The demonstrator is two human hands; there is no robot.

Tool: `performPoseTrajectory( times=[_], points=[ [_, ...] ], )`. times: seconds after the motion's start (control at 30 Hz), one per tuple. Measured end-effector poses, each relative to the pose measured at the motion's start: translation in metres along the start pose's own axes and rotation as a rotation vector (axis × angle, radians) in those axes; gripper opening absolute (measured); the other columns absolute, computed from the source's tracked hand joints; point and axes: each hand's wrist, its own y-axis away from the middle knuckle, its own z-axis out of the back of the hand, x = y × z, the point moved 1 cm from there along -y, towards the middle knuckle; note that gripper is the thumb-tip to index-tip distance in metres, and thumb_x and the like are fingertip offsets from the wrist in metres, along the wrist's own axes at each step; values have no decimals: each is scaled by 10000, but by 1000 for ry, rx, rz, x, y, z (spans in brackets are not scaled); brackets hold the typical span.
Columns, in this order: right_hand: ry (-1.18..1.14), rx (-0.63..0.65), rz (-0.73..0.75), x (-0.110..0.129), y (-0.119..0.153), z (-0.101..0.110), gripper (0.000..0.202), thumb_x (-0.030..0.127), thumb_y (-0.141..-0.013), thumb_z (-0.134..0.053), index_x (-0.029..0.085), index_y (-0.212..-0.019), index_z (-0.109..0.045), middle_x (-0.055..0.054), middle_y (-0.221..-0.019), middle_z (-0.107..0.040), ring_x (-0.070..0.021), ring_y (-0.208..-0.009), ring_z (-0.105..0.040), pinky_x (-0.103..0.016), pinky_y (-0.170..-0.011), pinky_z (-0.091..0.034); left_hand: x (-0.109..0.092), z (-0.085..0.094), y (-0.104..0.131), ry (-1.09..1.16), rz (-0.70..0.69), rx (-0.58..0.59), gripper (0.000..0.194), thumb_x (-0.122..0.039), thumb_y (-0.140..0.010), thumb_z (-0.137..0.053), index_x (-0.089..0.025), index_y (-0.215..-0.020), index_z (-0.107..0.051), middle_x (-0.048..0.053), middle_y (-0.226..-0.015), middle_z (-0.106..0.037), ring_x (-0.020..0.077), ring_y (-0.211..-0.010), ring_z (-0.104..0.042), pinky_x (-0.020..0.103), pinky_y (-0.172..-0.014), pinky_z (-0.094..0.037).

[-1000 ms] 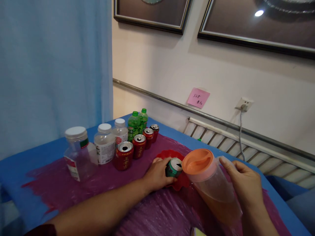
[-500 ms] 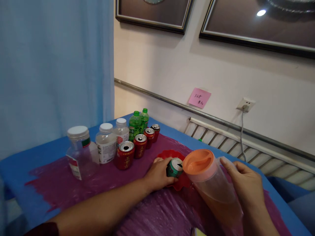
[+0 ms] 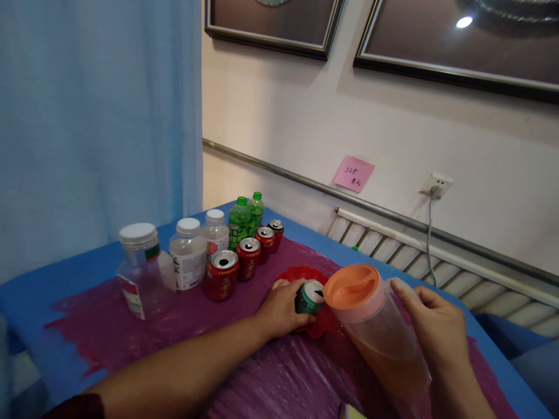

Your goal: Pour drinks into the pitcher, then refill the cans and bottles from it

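Note:
My left hand is wrapped round a green can with an open top, tilted to the right over a red scalloped bowl. Gripped by its handle in my right hand is a clear plastic pitcher with an orange lid. The pitcher leans left, its lid edge close beside the can's opening. Brownish liquid shows inside the pitcher. I cannot make out any stream between lid and can. Part of the bowl is hidden behind the can, my left hand and the pitcher.
Several red cans stand in a row left of the bowl. Behind them are two green bottles, two white-capped bottles and a large clear jar. Purple plastic sheeting covers the blue table. A radiator runs along the wall.

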Motion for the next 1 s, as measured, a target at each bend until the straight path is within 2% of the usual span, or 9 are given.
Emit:
performPoseTrajectory(
  times=[1.0],
  points=[
    [11, 2, -6, -4, -1, -1, 592, 676, -720, -718, 213, -521, -408, 60, -542, -289, -112, -558, -304, -241, -480, -251, 0, 0, 0, 3, 1, 6, 673, -391, -623, -854, -293, -1250, -630, 12, -1162, -727, 292, -1069, -625, 411, -1040, -379]
  ],
)
